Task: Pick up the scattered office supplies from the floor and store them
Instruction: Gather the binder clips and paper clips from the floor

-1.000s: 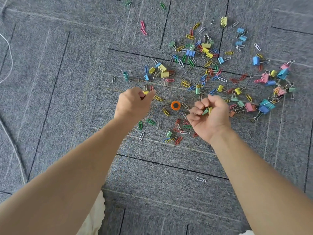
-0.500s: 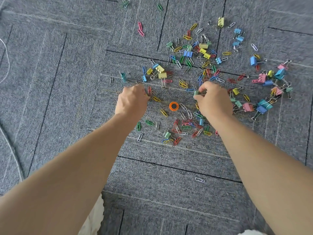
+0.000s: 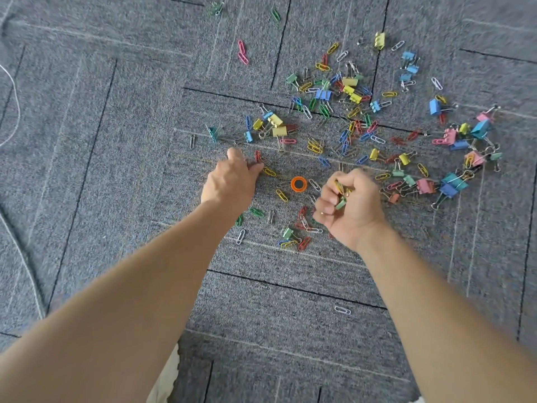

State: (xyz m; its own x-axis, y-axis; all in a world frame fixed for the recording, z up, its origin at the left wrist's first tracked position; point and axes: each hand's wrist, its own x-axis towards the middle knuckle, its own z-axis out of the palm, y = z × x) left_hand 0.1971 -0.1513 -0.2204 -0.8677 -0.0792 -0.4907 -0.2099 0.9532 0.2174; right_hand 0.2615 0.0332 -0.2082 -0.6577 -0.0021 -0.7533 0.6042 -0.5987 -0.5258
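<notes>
While the right hand (image 3: 353,212) clamped curled fingers (image 3: 327,199) on a bunch of clips (image 3: 340,196) and the left hand (image 3: 229,183), fingers bunched beside a red paper clip (image 3: 257,156), hid any catch, most scattered clips (image 3: 351,97) lay on the floor (image 3: 116,170) beyond them; task judged barely begun, no container seen.

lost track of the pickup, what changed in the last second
The right hand dipped to the floor, then came back toward the person gripping a bunch of clips. The left hand kept low, fingers now by a red clip. The orange ring and the scattered pile stayed put.
</notes>
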